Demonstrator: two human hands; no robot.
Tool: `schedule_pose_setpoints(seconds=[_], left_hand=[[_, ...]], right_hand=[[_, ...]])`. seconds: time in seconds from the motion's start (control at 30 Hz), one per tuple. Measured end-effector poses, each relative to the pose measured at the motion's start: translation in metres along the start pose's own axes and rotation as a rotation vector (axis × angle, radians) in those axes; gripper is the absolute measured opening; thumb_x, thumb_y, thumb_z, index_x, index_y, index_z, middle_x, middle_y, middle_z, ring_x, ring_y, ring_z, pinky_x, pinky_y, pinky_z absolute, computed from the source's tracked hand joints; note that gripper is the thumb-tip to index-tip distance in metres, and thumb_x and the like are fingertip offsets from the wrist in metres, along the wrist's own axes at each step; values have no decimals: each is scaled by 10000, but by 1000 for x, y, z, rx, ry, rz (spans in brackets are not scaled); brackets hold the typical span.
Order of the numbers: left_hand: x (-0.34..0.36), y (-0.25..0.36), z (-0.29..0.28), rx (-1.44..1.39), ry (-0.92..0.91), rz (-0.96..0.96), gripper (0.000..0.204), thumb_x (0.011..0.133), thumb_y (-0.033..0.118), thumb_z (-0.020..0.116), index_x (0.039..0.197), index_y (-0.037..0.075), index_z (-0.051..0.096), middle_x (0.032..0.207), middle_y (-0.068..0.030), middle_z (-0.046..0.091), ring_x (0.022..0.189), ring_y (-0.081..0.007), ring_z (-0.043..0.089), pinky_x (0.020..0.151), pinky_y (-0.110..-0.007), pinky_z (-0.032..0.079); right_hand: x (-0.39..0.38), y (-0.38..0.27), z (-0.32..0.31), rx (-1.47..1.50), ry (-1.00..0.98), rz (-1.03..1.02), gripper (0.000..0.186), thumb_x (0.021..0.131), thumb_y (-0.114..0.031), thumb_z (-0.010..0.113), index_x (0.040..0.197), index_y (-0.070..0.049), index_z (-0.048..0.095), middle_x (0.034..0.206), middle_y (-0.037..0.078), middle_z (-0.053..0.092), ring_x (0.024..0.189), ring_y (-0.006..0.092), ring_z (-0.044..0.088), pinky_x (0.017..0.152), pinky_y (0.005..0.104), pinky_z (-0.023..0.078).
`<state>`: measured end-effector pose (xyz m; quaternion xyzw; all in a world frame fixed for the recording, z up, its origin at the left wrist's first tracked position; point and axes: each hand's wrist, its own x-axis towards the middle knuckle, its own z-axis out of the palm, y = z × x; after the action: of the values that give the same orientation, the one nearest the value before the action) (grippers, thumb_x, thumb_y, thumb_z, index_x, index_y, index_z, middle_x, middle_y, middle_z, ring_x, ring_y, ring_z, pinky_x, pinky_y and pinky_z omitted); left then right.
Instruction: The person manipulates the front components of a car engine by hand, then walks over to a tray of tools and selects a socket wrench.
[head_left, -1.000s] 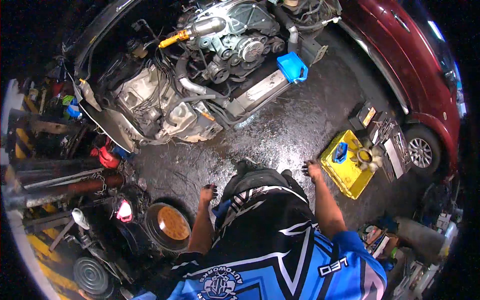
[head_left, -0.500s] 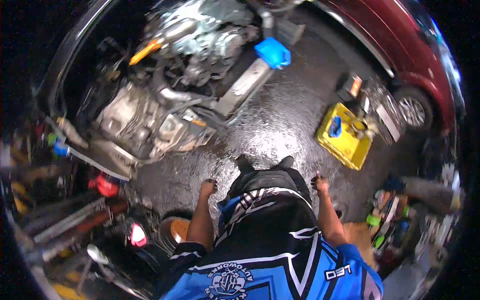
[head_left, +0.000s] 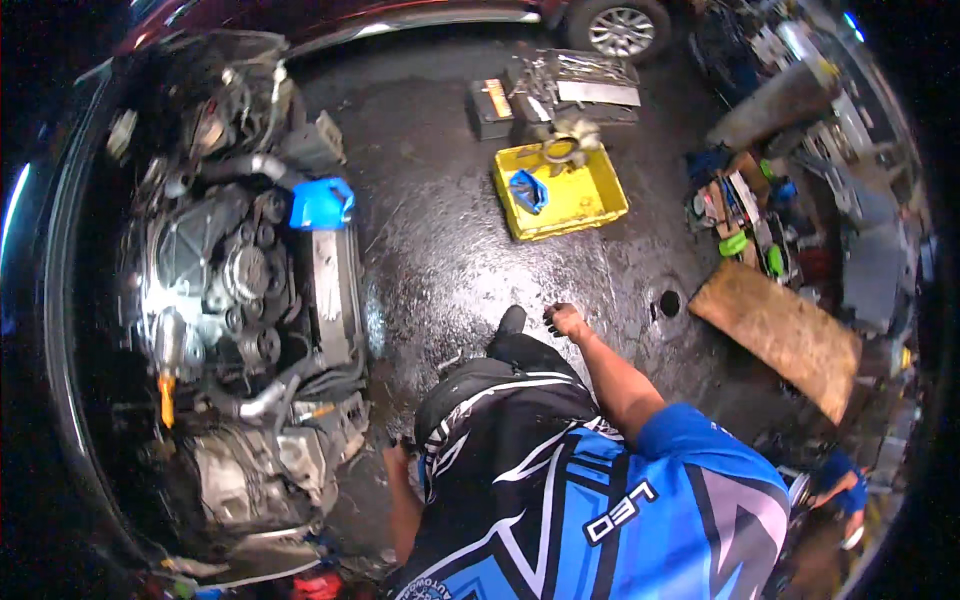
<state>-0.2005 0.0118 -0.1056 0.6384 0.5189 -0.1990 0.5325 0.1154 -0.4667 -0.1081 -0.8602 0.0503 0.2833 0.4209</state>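
Observation:
My right hand hangs in front of my body above the wet dark floor, its darkened fingers loosely bent and a little apart, holding nothing that I can see. My left hand hangs low beside my left thigh; its fingers are small and dark, so their pose is unclear. A yellow crate stands on the floor ahead of my right hand, with a blue container and a dirty metal part in it. The vehicle engine nearest my left hand is exposed, and a blue jug rests at its side.
Behind the crate are a battery and a tray of tools, near a red vehicle's wheel. To the right lie a brown board, a round floor hole and a grey cylinder. Another person is at lower right.
My view has turned to the right: the engine now stands along my left and the yellow crate is straight ahead. My right hand has swung forward, my left hand back.

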Motion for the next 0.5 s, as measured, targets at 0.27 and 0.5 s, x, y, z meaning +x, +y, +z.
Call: schedule_pose_setpoints(seconds=[0.27, 0.5], left_hand=[[1, 59, -17, 293, 85, 82, 390, 891, 333, 533, 1133, 30, 573, 866, -190, 666, 766, -327, 645, 694, -415, 486], [16, 125, 18, 424, 95, 157, 435, 904, 334, 490, 1220, 35, 507, 880, -209, 663, 797, -362, 635, 769, -446, 462]], right_hand=[[33, -59, -19, 357, -29, 314, 354, 920, -347, 526, 968, -14, 635, 776, 90, 649, 582, 184, 602, 503, 339, 498], [84, -50, -76, 309, 18, 314, 338, 923, -319, 521, 978, -5, 634, 814, 108, 671, 615, 209, 635, 531, 337, 525]])
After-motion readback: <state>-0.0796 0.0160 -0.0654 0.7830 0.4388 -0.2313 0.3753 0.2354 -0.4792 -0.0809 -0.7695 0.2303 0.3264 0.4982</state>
